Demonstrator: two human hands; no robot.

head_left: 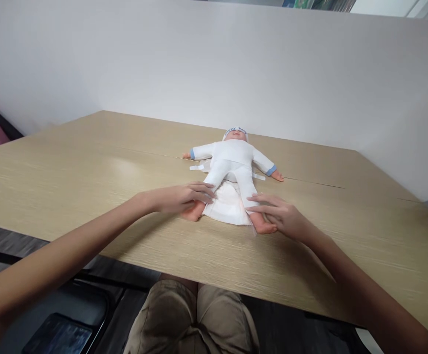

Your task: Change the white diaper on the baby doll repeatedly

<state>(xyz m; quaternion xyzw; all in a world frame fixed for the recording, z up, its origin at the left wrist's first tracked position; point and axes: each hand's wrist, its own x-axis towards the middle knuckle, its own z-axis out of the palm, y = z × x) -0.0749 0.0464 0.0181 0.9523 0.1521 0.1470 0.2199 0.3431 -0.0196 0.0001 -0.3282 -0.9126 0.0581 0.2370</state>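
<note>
A baby doll (234, 151) in a white suit with blue cuffs lies on its back on the table, its head toward the wall and its legs spread toward me. Beneath its hips an unfolded white diaper (229, 204) shows between the legs, with tape tabs sticking out on both sides of the waist. My left hand (184, 195) rests at the doll's lower leg on the left, fingers stretched out. On the other side, my right hand (280, 214) touches the leg just above the bare foot, its fingers extended and apart. Neither hand is wrapped around anything.
The wooden table (88, 182) reaches back to a pale wall (199, 64). Below its front edge, a dark phone-like object (61, 334) lies on a chair (99, 300) at the left. My knees are under the edge.
</note>
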